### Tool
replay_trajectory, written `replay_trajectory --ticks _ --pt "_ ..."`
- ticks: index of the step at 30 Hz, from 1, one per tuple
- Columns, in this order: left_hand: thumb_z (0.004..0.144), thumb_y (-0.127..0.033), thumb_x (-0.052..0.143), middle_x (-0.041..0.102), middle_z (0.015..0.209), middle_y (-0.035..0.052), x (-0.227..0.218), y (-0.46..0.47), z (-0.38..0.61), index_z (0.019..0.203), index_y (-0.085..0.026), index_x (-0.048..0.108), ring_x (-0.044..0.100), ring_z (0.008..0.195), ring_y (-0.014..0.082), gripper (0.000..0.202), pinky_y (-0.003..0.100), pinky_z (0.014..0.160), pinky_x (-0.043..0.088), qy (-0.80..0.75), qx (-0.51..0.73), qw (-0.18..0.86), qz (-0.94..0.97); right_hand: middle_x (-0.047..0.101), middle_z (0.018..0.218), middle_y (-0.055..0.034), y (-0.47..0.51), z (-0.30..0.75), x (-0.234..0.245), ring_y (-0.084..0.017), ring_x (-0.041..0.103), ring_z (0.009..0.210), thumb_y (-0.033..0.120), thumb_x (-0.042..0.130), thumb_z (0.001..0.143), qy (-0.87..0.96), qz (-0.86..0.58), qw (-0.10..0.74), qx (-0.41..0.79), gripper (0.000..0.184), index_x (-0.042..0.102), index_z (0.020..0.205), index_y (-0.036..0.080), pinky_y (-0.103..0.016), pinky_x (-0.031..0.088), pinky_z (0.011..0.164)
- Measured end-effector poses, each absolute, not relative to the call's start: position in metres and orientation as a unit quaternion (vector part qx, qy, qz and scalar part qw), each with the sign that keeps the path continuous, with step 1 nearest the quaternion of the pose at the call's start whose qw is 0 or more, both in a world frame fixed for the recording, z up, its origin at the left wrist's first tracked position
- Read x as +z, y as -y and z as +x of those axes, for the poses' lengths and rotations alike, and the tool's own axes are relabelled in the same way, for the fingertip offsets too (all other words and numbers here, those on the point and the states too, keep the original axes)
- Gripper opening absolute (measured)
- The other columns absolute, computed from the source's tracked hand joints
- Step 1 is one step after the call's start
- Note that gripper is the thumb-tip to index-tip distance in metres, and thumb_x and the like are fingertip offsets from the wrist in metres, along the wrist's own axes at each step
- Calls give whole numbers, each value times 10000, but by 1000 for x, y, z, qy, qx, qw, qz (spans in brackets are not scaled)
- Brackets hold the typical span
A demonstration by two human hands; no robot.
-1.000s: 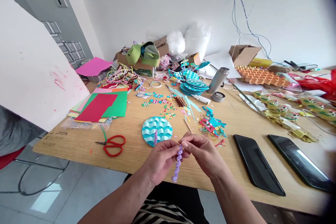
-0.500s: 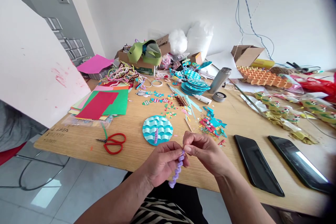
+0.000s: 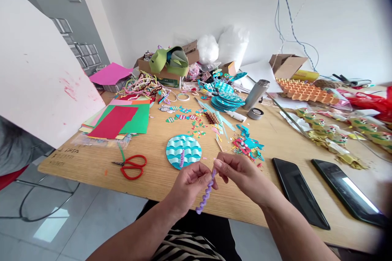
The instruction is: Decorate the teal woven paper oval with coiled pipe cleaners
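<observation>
A coiled purple pipe cleaner (image 3: pixel 206 197) hangs between my hands at the table's front edge. My left hand (image 3: pixel 191 183) pinches it near its upper part, and the spiral dangles below the fingers. My right hand (image 3: pixel 234 173) grips its top end between thumb and forefinger. Just beyond my left hand lies a round blue disc (image 3: pixel 173 153) covered in wavy pale paper strips. On that disc rests a shorter purple coil (image 3: pixel 182 158). Red-handled scissors (image 3: pixel 133 167) lie to the left, their blades against a green strip (image 3: pixel 121 151).
Coloured paper sheets (image 3: pixel 113 122) are stacked at the left. Paper scraps (image 3: pixel 246 142) and paper fish (image 3: pixel 182 117) lie mid-table. Two dark phones (image 3: pixel 300 193) sit at the right. Behind stand a metal flask (image 3: pixel 257 94), blue discs (image 3: pixel 226 102) and a box (image 3: pixel 168 77).
My right hand has shifted slightly up and right along the coil's top end, and more of that end shows. The coil's lower tip has swung a little left.
</observation>
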State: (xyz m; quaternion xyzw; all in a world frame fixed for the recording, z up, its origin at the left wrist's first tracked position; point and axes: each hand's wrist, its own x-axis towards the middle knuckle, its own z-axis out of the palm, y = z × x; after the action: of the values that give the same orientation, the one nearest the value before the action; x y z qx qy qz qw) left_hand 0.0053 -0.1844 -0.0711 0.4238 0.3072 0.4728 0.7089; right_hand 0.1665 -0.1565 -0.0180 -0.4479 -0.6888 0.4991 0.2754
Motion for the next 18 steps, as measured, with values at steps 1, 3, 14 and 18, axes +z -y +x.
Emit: replay_trajectory --ticks 1,3,14,18 --pt "800 -352 611 610 705 44 -71 184 5 751 -142 574 522 669 117 219 236 611 372 -302 474 712 421 488 570 15 156 167 -18 -106 442 549 520 519 829 689 -445 279 500 397 538 641 170 -229 356 503" --pt "799 -342 614 611 701 43 -72 184 5 753 -141 580 528 679 119 209 239 627 376 -297 474 715 419 497 585 14 155 167 -18 -104 442 552 529 516 827 689 -433 281 510 397 543 661 169 -226 357 501" --pt "804 -383 601 601 714 33 -71 184 3 773 -143 564 490 616 89 245 211 571 368 -333 456 673 478 510 578 13 155 160 -22 -107 422 541 463 526 835 732 -474 233 430 360 478 612 184 -240 314 489" --pt "790 -396 613 608 699 36 -69 183 1 738 -142 566 498 624 94 264 213 583 375 -343 470 660 475 497 577 20 153 161 -23 -102 408 530 473 497 853 727 -470 252 431 364 508 638 179 -234 315 478"
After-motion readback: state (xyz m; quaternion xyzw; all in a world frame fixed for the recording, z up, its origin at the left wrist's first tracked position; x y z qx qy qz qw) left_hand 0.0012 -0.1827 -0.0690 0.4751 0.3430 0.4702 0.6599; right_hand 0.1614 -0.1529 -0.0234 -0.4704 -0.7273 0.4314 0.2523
